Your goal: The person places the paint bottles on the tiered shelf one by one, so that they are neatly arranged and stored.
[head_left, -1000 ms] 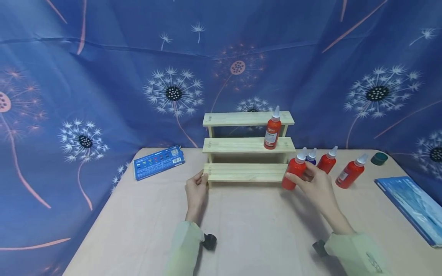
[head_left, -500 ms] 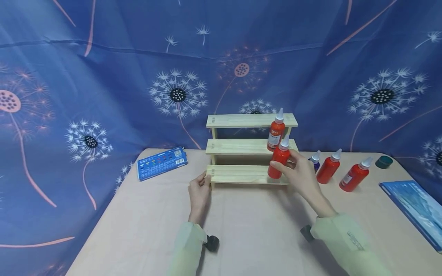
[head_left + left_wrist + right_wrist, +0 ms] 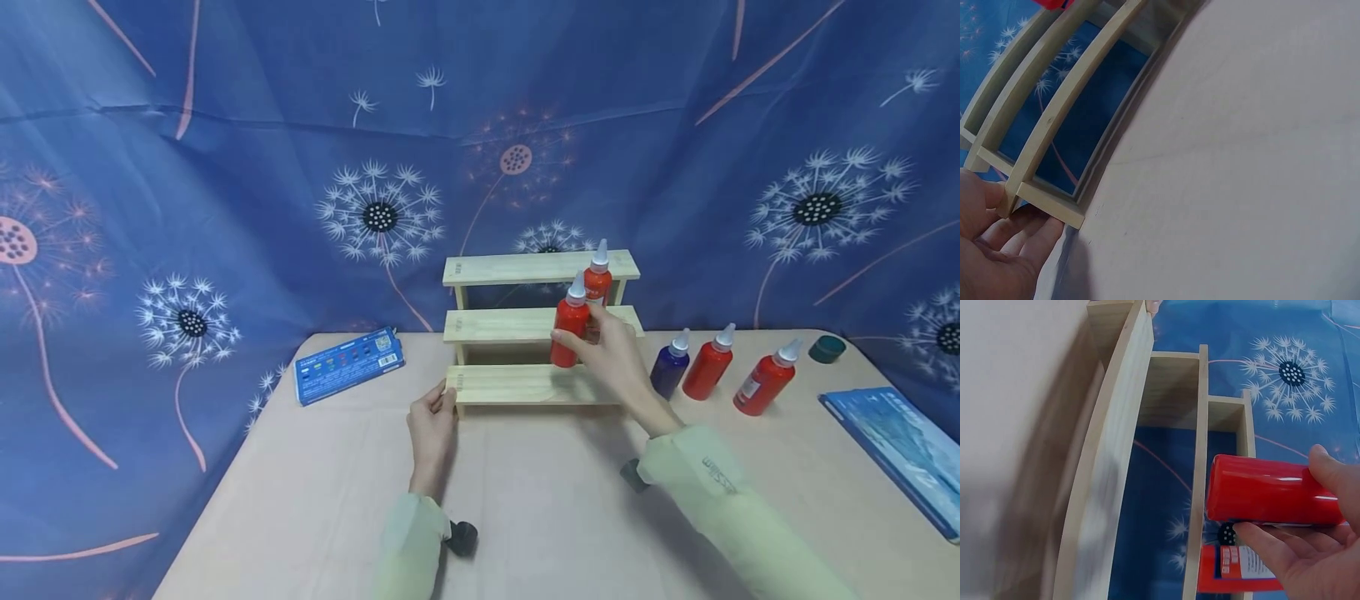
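A three-tier wooden shelf (image 3: pixel 517 383) stands at the back of the table. My left hand (image 3: pixel 432 429) grips the left end of its lowest step; the left wrist view shows the thumb on top and fingers (image 3: pixel 1041 240) beneath the board. In my right hand (image 3: pixel 611 354) I hold a red squeeze bottle (image 3: pixel 570 329) with a pointed white cap, upright over the shelf and overlapping the middle step. Thumb and fingers pinch its body in the right wrist view. Just behind it, a second red bottle (image 3: pixel 597 282) stands on the middle step, partly covered by my hand.
Right of the shelf stand a purple bottle (image 3: pixel 669 368) and two red bottles, the nearer one (image 3: pixel 765 383) tilted in view. A dark green lid (image 3: pixel 827 349) and a blue book (image 3: pixel 900 454) lie farther right. On the left lies a blue box (image 3: pixel 348 367).
My right hand has carried the red bottle leftward and up, from the shelf's right end to over the middle step. The purple bottle is now uncovered. My left hand keeps its grip.
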